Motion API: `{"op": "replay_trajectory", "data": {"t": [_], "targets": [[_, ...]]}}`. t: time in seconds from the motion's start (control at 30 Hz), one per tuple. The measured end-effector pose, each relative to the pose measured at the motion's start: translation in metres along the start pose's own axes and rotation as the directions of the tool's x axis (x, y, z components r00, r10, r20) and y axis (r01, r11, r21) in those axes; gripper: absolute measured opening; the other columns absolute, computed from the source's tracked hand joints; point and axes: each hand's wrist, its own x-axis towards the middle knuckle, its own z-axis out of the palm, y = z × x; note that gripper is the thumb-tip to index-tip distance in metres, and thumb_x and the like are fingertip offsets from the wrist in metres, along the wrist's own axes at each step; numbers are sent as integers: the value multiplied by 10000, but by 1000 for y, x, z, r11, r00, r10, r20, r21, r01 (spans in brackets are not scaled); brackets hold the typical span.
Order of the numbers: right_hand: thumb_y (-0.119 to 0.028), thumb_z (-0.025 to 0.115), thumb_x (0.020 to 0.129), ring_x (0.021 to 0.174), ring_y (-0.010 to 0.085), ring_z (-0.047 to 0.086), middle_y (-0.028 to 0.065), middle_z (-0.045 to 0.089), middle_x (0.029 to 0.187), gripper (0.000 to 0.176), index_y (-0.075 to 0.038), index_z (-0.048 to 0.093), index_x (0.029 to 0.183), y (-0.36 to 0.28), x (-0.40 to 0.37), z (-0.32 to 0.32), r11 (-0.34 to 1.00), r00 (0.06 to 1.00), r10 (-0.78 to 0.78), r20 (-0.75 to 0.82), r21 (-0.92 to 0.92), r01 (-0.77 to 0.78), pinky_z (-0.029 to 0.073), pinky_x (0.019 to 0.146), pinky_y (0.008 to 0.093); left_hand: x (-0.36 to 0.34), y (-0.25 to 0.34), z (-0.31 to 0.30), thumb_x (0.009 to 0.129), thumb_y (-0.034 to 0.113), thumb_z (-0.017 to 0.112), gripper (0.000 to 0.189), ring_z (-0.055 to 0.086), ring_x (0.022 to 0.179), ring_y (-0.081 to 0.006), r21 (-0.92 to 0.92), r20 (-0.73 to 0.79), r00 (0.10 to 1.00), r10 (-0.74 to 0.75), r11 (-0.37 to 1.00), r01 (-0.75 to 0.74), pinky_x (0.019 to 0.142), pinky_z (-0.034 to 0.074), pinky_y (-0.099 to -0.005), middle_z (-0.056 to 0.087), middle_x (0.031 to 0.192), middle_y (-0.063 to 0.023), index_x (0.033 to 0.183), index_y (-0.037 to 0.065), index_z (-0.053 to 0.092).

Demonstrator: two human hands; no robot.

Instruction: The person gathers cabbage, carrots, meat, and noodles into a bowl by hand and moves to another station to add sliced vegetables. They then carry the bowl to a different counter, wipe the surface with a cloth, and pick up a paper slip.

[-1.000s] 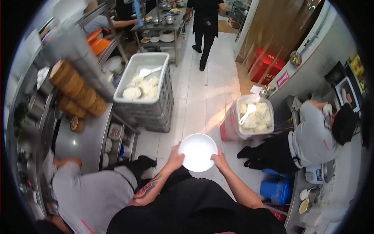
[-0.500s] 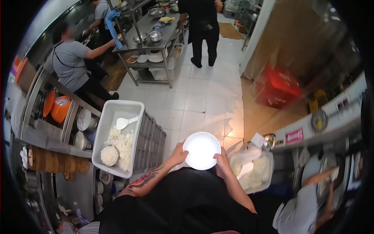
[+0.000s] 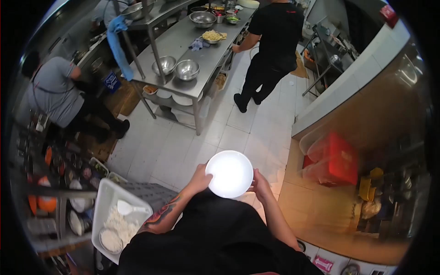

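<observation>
A round white bowl (image 3: 229, 174) is held in front of the black-clad torso, its inside washed out by glare. My left hand (image 3: 200, 178) grips its left rim, thumb over the edge. On the right side my right hand (image 3: 261, 185) has its fingers against the bowl's outer wall. To the lower left stands a white tub (image 3: 98, 217) of white rice (image 3: 126, 224), with a white paddle (image 3: 133, 208) and a round container of rice (image 3: 111, 240) inside.
A steel table (image 3: 176, 46) bears metal bowls (image 3: 187, 70). One person in black (image 3: 275, 41) stands beside it; another in grey (image 3: 59, 91) is at the left. Right of the tiled floor (image 3: 220, 133) is a red box (image 3: 337, 160).
The view has swung forward and to the right; the steel table looks nearer and the right-hand rice container has left view. My right thumb no longer shows over the bowl's rim.
</observation>
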Motion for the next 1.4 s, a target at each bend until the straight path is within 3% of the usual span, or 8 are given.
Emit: {"op": "replay_trajectory", "data": {"t": [0.13,0.23,0.43,0.67,0.73,1.0,1.27,1.4], "targets": [[-222,530,997,1036,250,676,157,626,1261,442,-36,472,1393,-104,101,9,985,993,-103,-51,-145,95,610,731,369,147,-7,-47,718,6,480,446,691,870,-341,-146,148,988,32,989,-10,786,544,-410,693,971,-253,1133,-64,624],[-102,577,939,1007,238,686,134,650,1223,434,-23,490,1357,-189,183,20,946,974,-224,30,-232,225,612,720,359,248,-2,-89,806,57,533,387,640,1016,-270,-264,71,991,-113,956,128,932,487,-395,687,1052,-197,1167,-31,641],[-52,611,894,953,221,703,123,661,1192,428,-2,505,1305,-333,379,67,912,906,-333,260,-153,379,610,683,326,407,-16,-173,940,277,651,709,551,1244,-320,-146,-379,901,-212,975,168,969,501,-366,526,1394,-227,1507,-15,344],[26,552,902,799,171,708,82,685,1041,354,-11,504,1251,-378,615,130,914,881,-312,355,-140,380,605,571,284,381,-30,-160,1006,202,595,618,506,1287,-253,-123,-833,506,-223,967,223,979,510,-368,457,1447,-140,1537,41,323],[13,550,915,788,171,704,82,683,1031,346,-12,497,1256,-373,663,150,939,944,-189,270,-232,254,599,558,276,367,-20,-124,1014,206,583,591,535,1255,-251,-402,-823,344,-452,891,208,947,523,-366,452,1461,-149,1532,52,342],[56,520,896,951,253,703,152,629,1202,393,9,450,1280,-359,736,238,988,972,-88,218,-107,114,648,613,368,379,0,-42,1027,205,548,542,588,1198,-268,-568,-813,-4,-582,793,220,886,554,-370,483,1449,-175,1521,68,372],[-278,584,984,1004,263,610,138,570,1137,559,-8,394,1436,-364,800,217,981,965,74,253,156,-116,556,862,374,389,-4,-66,1028,180,530,486,607,1168,-240,-435,-875,71,-480,841,320,894,534,-349,514,1424,-162,1488,61,428],[-267,517,1011,1107,347,611,236,480,1302,569,61,318,1431,-419,813,256,853,997,71,-11,519,-55,560,944,426,372,-10,-69,1030,183,527,476,614,1136,-223,-438,-856,117,-503,827,353,900,527,-341,559,1378,-145,1477,47,440]]}}
